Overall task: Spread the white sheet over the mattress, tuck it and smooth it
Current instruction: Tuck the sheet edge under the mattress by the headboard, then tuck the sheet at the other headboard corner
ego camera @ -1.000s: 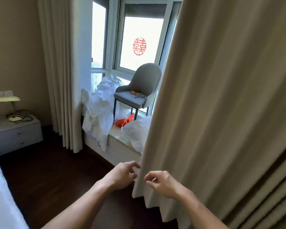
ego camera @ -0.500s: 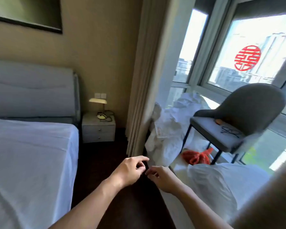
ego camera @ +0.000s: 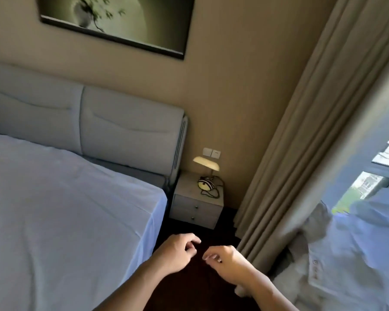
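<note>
The white sheet [ego camera: 61, 209] lies spread over the mattress on the left, hanging down the bed's right side with a few light creases. A grey padded headboard [ego camera: 112, 126] stands behind it. My left hand [ego camera: 177, 250] and my right hand [ego camera: 227, 261] hover close together over the dark floor beside the bed, fingers loosely curled, holding nothing. Neither hand touches the sheet.
A grey nightstand [ego camera: 195, 205] with a lit lamp [ego camera: 206, 161] and a cable stands between the bed and beige curtains [ego camera: 301, 142]. A heap of white bedding [ego camera: 350, 254] lies at the right by the window. Dark floor [ego camera: 195, 288] runs between bed and curtain.
The view has swung left from the window and chair to the bed and headboard. Both hands stay together in front of me, still holding nothing.
</note>
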### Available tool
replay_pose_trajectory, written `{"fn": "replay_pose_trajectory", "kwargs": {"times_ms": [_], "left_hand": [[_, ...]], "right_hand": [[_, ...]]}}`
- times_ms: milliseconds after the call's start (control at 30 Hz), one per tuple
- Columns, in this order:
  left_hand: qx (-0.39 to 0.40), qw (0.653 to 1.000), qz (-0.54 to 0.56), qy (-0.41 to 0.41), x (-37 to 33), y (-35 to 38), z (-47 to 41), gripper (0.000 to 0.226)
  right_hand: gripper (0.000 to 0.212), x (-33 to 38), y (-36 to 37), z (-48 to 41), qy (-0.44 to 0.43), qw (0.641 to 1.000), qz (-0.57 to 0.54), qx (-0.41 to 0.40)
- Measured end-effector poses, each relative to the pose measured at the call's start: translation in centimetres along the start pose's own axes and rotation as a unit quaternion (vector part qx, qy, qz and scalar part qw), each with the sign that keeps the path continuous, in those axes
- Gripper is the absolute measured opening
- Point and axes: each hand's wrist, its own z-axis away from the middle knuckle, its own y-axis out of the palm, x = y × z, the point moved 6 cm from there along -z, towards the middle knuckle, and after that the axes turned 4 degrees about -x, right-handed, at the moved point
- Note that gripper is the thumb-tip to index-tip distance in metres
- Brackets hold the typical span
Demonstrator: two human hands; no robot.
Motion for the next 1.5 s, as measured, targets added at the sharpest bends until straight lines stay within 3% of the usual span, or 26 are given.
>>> {"fn": "replay_pose_trajectory", "kwargs": {"times_ms": [200, 467, 667, 800, 1133, 1200, 1300, 1500], "left_hand": [[-0.038, 0.998, -0.016, -0.044, 3.2, -7.0, -12.7, 0.022], [-0.073, 0.99, -0.048, -0.112, 10.4, -14.3, -30.4, 0.022], [-0.15, 0.962, -0.066, -0.218, 16.4, -18.7, -44.6, 0.023], [-0.153, 0.95, -0.071, -0.264, 19.8, -20.7, -51.1, 0.015], [-0.15, 0.916, 0.021, -0.371, 33.4, -26.1, -64.3, 0.023], [-0.149, 0.907, 0.046, -0.39, 37.1, -26.8, -67.0, 0.023], [-0.136, 0.898, 0.07, -0.412, 41.1, -26.8, -69.6, 0.026], [-0.129, 0.867, 0.095, -0.472, 51.2, -25.0, -73.7, 0.032]], "right_hand": [[0.019, -0.8, -3.8, -14.9, -0.008, 1.0, -0.014, 0.02], [0.02, 0.3, -5.9, -36.5, -0.1, 0.994, -0.029, 0.043], [0.021, 0.0, -8.2, -55.8, -0.146, 0.984, -0.061, 0.075], [0.019, 0.0, -8.3, -66.8, -0.165, 0.979, -0.051, 0.105], [0.004, 0.2, -0.4, -88.9, -0.169, 0.972, 0.0, 0.163], [0.015, -0.6, 2.4, -93.2, -0.136, 0.977, -0.007, 0.164], [0.022, -2.2, 6.7, -97.3, -0.101, 0.972, 0.014, 0.213], [0.007, -4.2, 17.0, -105.2, -0.054, 0.948, -0.017, 0.313]]}}
